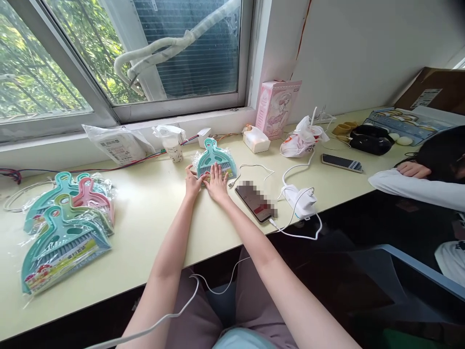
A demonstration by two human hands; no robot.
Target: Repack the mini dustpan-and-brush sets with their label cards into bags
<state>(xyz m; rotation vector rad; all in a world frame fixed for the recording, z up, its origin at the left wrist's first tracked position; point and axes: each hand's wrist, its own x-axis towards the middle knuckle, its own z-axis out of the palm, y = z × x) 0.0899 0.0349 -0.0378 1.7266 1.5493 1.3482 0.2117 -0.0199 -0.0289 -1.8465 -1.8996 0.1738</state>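
Observation:
A teal dustpan-and-brush set in a clear plastic wrapper lies on the table, its handle toward the window. My right hand rests flat on the lower front of the package, fingers stretched out and covering part of its printed label. At the package's lower left corner is my left hand, its thumb and forefinger apart and touching the wrapper's edge. On the left of the table several more wrapped dustpan sets lie overlapping, in teal, green and pink.
A phone on a charging cable lies right of my hands, beside a white power strip. Along the back stand a cup, a tissue pack and a pink box. At right, a person leans on the table, a white sleeve on it.

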